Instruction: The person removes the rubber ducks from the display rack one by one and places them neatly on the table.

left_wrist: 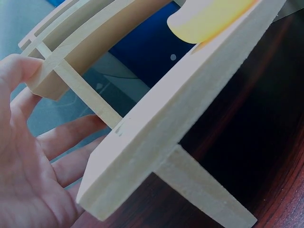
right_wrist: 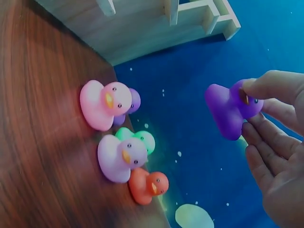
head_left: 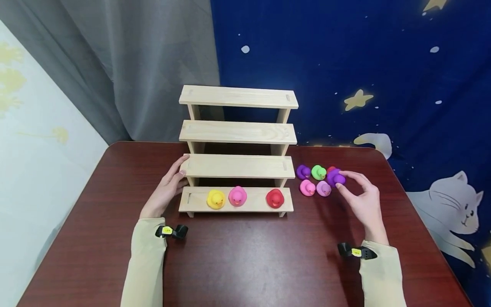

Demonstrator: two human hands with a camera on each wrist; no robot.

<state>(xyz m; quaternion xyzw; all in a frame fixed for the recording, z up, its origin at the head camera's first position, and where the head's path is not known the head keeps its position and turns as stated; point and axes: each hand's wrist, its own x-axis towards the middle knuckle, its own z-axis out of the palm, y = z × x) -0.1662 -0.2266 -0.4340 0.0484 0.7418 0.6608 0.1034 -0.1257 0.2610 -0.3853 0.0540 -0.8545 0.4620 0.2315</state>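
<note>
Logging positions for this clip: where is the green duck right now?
In the head view, the green duck sits on the table right of the wooden shelf, just right of a purple duck.

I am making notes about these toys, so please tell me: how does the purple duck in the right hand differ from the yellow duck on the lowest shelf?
Colour: the purple duck is deep purple, the yellow duck bright yellow.
Support: the purple duck is pinched by the right hand, off the table; the yellow duck rests on the lowest shelf, untouched.
Both are toy ducks with a rounded body and head.
</note>
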